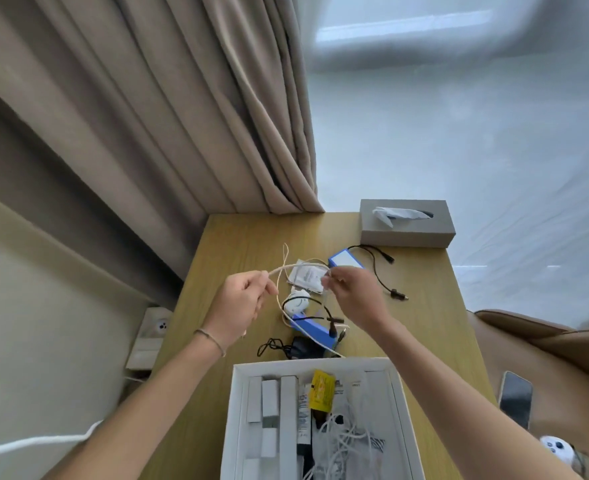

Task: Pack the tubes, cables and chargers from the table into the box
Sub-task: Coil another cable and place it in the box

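Above the middle of the wooden table (pixel 421 327), my left hand (pixel 241 303) and my right hand (pixel 351 289) both pinch a thin cream cable (pixel 286 268), which arches between them and trails down. Beneath lie a white charger (pixel 294 304), a clear packet (pixel 308 275), two blue power packs (pixel 345 259) (pixel 312 329) with black leads, and a black adapter (pixel 303 348). The white box (pixel 402 410) stands open at the near edge, holding several white tubes, a yellow packet (pixel 322 389) and tangled white cables.
A grey tissue box (pixel 407 225) sits at the far right corner. Beige curtains (pixel 182 116) hang behind the table. A wall socket (pixel 152 337) is at the left; a brown chair with a phone (pixel 516 398) and a white controller (pixel 556 448) is at the right.
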Available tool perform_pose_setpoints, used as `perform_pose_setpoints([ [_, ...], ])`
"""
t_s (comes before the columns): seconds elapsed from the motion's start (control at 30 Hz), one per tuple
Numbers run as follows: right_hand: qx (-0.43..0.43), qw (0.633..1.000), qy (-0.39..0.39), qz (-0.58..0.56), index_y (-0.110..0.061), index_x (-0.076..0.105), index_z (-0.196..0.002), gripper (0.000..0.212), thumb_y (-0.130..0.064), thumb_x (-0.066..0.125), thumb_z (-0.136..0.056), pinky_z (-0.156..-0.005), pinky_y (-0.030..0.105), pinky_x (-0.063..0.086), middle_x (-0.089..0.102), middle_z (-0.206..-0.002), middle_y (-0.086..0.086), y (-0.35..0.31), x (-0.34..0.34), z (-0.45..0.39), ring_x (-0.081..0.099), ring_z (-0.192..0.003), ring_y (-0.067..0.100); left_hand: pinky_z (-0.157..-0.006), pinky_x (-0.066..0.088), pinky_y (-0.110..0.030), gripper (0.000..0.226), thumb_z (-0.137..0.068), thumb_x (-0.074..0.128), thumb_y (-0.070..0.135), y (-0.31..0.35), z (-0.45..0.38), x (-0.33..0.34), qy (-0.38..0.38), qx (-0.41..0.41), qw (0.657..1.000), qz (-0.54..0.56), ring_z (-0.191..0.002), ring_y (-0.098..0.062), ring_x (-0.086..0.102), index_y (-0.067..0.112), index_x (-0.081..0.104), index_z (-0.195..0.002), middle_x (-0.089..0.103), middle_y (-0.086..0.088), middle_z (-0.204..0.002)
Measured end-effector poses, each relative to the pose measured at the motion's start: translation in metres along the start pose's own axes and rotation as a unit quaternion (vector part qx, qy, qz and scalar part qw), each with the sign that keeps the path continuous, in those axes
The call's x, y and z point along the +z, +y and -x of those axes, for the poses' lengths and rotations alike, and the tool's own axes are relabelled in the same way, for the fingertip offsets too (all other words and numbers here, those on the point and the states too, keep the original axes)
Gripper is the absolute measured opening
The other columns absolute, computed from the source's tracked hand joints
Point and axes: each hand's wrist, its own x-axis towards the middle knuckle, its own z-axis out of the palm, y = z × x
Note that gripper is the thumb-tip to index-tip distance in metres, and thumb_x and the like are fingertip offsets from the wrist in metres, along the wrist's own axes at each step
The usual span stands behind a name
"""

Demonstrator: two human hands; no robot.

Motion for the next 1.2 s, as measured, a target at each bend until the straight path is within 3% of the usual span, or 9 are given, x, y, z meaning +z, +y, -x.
perform_pose_setpoints([
  [0.17,-0.008,0.991,0.026,-0.134,-0.003,0.071,-0.076,0.029,-0.023,0.064,-0.096,-0.056,0.033,0.047,0.063,-0.058,0.008,-0.056,-0.023,-0.012,0.059,-0.049,0.007,-0.059,0.040,-0.028,0.011,-0.097,0.056,0.025,-0.018,-0.005,0.001,0.022,-0.002,1.000,-0.011,-0.058,-0.009,0.046,0.027,0.065,-0.103,0.052,0.000,-0.071],
  [0.37,-0.042,0.968,-0.003,-0.247,0.005,0.072,-0.078,0.035,-0.028,0.071,-0.091,-0.057,0.029,0.039,0.057,-0.065,0.031,-0.114,-0.042,-0.017,0.047,-0.054,0.017,-0.064,0.050,-0.013,0.047,-0.087,0.074,0.022,0.002,-0.014,0.034,-0.106,0.003,0.987,0.120,-0.086,-0.004,0.069,0.021,0.056,-0.131,0.071,-0.005,-0.114],
  [0.47,-0.032,0.966,-0.010,-0.256,0.006,0.073,-0.081,0.039,-0.032,0.073,-0.088,-0.062,0.032,0.038,0.057,-0.071,0.035,-0.124,-0.046,-0.018,0.047,-0.061,0.022,-0.076,0.049,-0.012,0.008,-0.096,0.064,0.021,0.013,-0.013,0.051,-0.116,0.055,0.990,0.063,-0.079,-0.004,0.067,0.018,0.068,-0.101,0.073,0.000,-0.085],
  [0.67,0.013,0.939,0.128,-0.320,-0.016,0.078,-0.083,0.016,-0.015,0.065,-0.093,-0.064,0.025,0.048,0.068,-0.068,0.006,-0.099,-0.044,-0.006,0.060,-0.065,0.016,-0.073,0.043,-0.044,0.042,-0.107,0.039,0.023,0.027,-0.006,0.034,-0.010,0.061,0.994,0.087,-0.066,-0.021,0.049,0.003,0.055,-0.073,0.053,-0.010,-0.064],
  [0.77,0.050,0.972,-0.019,-0.229,-0.019,0.070,-0.116,0.039,-0.002,0.071,-0.081,-0.084,0.027,0.052,0.073,-0.103,-0.005,-0.077,-0.008,0.009,0.067,-0.096,0.011,-0.075,0.045,-0.044,0.040,-0.107,0.036,0.019,0.045,0.000,0.020,0.011,0.093,0.989,0.118,-0.064,-0.023,0.047,0.001,0.051,-0.075,0.050,-0.008,-0.058],
  [0.87,0.049,0.978,-0.186,-0.075,-0.023,0.070,-0.119,0.038,-0.014,0.075,-0.082,-0.093,0.033,0.045,0.067,-0.115,-0.008,-0.057,0.044,0.016,0.059,-0.108,0.012,-0.073,0.046,-0.040,0.036,-0.108,0.034,0.015,0.063,0.007,0.015,-0.027,0.077,0.974,0.211,-0.055,-0.021,0.041,0.008,0.046,-0.074,0.038,-0.004,-0.053],
  [0.93,0.051,0.980,-0.194,0.003,-0.022,0.075,-0.102,0.018,-0.014,0.066,-0.089,-0.090,0.035,0.050,0.073,-0.109,-0.002,-0.041,0.063,0.012,0.064,-0.103,0.020,-0.068,0.045,-0.037,0.037,-0.108,0.033,0.014,0.069,0.011,0.008,-0.020,0.059,0.964,0.258,-0.052,-0.018,0.037,0.009,0.044,-0.073,0.033,-0.005,-0.054],
  [1.07,0.107,0.973,-0.176,0.103,-0.022,0.071,-0.084,0.026,-0.008,0.052,-0.096,-0.062,0.027,0.050,0.073,-0.091,0.001,0.004,0.059,0.010,0.064,-0.076,0.016,-0.060,0.040,-0.029,0.038,-0.107,0.033,0.016,0.066,0.014,-0.031,0.035,0.060,0.942,0.327,-0.052,-0.016,0.032,0.013,0.044,-0.071,0.032,-0.001,-0.055],
  [1.2,0.102,0.987,-0.097,0.079,-0.013,0.072,-0.073,0.025,-0.019,0.063,-0.095,-0.068,0.040,0.056,0.075,-0.076,0.005,0.022,0.036,0.005,0.069,-0.073,0.023,-0.053,0.038,-0.024,0.038,-0.107,0.033,0.020,0.042,0.010,-0.076,0.095,0.063,0.927,0.358,-0.050,-0.013,0.031,0.016,0.046,-0.072,0.034,0.004,-0.052],
])
